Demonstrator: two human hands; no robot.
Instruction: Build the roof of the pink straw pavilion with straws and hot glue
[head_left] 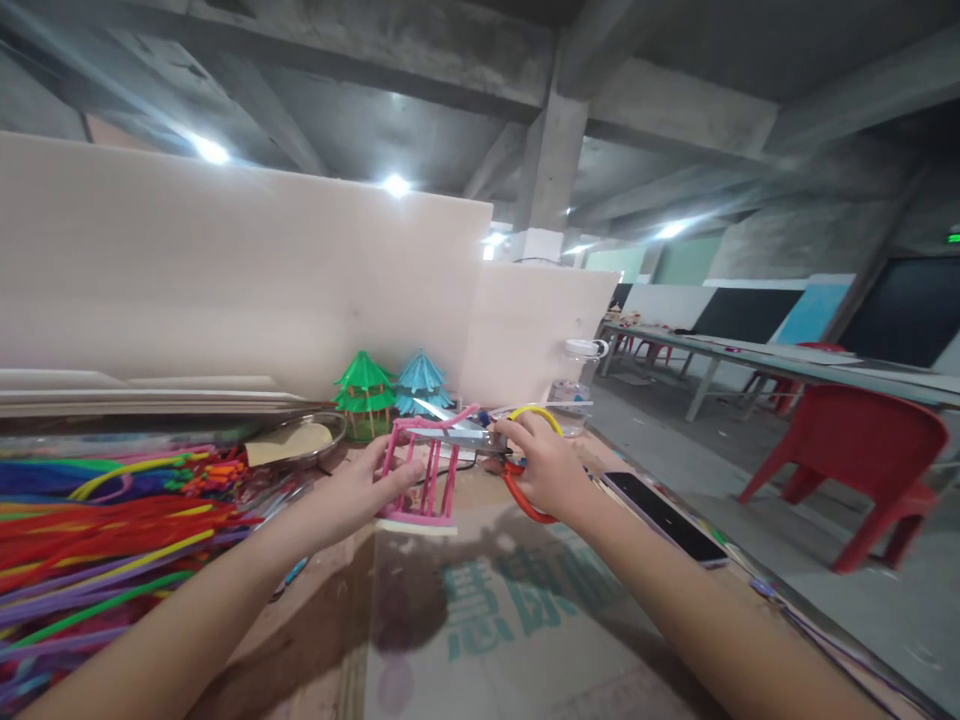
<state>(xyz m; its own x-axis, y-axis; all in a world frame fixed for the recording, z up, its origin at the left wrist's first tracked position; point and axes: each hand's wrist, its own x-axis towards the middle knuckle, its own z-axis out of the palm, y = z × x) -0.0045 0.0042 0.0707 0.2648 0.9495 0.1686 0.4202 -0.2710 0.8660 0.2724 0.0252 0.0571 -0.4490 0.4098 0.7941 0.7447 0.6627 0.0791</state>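
Observation:
A small pink frame of pipe cleaners [433,478], box-shaped with upright posts and a pale base, is held up by my left hand [388,474], whose fingers and thumb close on its left side. My right hand [541,462] grips a pair of scissors [466,438] with one yellow and one orange-red handle loop. The blades are parted and point left, across the top of the pink frame, by a loose pink pipe cleaner end. Whether the blades touch that end I cannot tell.
Bundles of coloured pipe cleaners [112,540] lie at the left. A green paper-roofed model [364,385] and a blue one [422,378] stand behind my hands. A phone [664,515] and a clear bottle [576,375] are on the right. Beyond is a red chair [870,440].

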